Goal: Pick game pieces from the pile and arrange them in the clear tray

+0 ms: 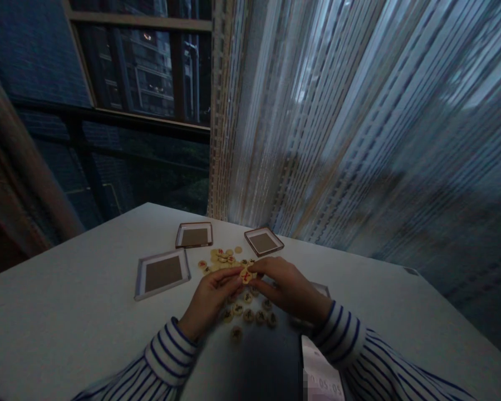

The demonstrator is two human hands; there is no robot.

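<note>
Between my two hands, above the pile, is a round yellow piece with a red character (pixel 246 275). My left hand (pixel 214 293) pinches its left edge with thumb and fingers. From the right, my right hand (pixel 284 285) holds the same piece, its fingers at the upper right edge. Round pale pieces (pixel 221 257) lie heaped just behind my hands, some with red marks. Nearer me, several pieces with dark characters (pixel 249 315) are spread on the white table (pixel 108 328). My hands hide part of the pile.
Shallow trays stand at the left (pixel 162 273), back left (pixel 194 235) and back (pixel 264 241). Another tray (pixel 320 289) is partly behind my right forearm. A lit phone (pixel 323 370) lies at the near edge. String curtains (pixel 275 111) hang beyond the table.
</note>
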